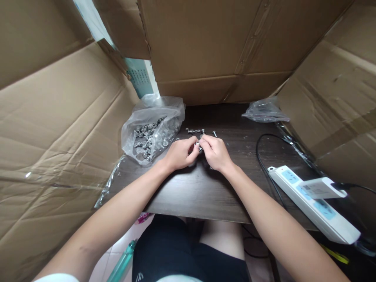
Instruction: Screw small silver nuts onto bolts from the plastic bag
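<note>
- Head view: left hand (pixel 182 153), right hand (pixel 216 152), both pinched on metal part (pixel 200 149).
- Location: between both hands, over the surface (pixel 188 194).
- Handling, I judge: light, stiff, slippery; hold by its edges.

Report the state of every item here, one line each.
Left hand: pinching at small metal hardware
Right hand: pinching at the same hardware
Larger plastic bag: open, metal fasteners inside
Loose fasteners: scattered beyond the hands
Smaller clear bag: crumpled
Power strip: adapter plugged in; whether switched on, cannot tell
Black cable: curved across the table
</note>
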